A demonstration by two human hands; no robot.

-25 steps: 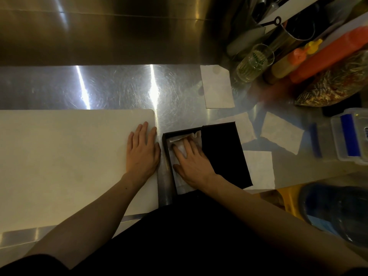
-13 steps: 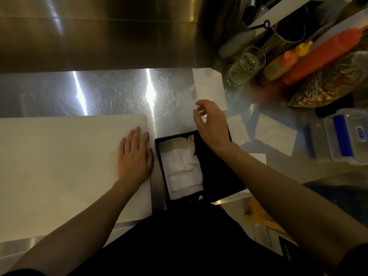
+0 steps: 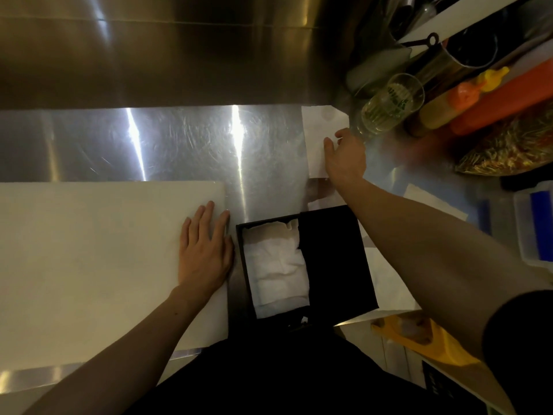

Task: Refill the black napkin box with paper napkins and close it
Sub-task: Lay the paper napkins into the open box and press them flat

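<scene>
Black box [image 3: 241, 259]: it sits at the near counter edge, directly in front of the person's body. I take it as dial centre, with 12 o'clock pointing away. The lid [image 3: 333, 259] covers the 3 o'clock half only. The 9 o'clock half is exposed and shows crumpled napkins [image 3: 276, 265] inside. I judge the lid is parked this way to leave the opening free for loading while keeping it in reach for closing. The refill is under way and the box is not yet closed.

The left hand [image 3: 206, 253] is at 9 o'clock, just beside the box wall. It lies flat, fingers straight, palm down on the white board [image 3: 89, 259], and holds nothing. I read this as a brace that steadies the body during the far reach. As far as I can see, it does not touch the box.

The right hand [image 3: 345, 157] is at 1 o'clock, well apart from the box, with the arm stretched across the lid. It rests over the edge of a loose sheet [image 3: 314, 136] lying flat on the steel counter [image 3: 179, 145]. The thumb is spread. The far fingertips are hidden and blurred, so I cannot tell whether the sheet is pinched or merely touched.

Further sheets [image 3: 434, 202] lie at 2 to 3 o'clock, within the same arm's sweep. A glass [image 3: 389, 103] stands just beyond the right hand, with sauce bottles [image 3: 466, 97] behind it. A hasty lift could clip the glass.
</scene>
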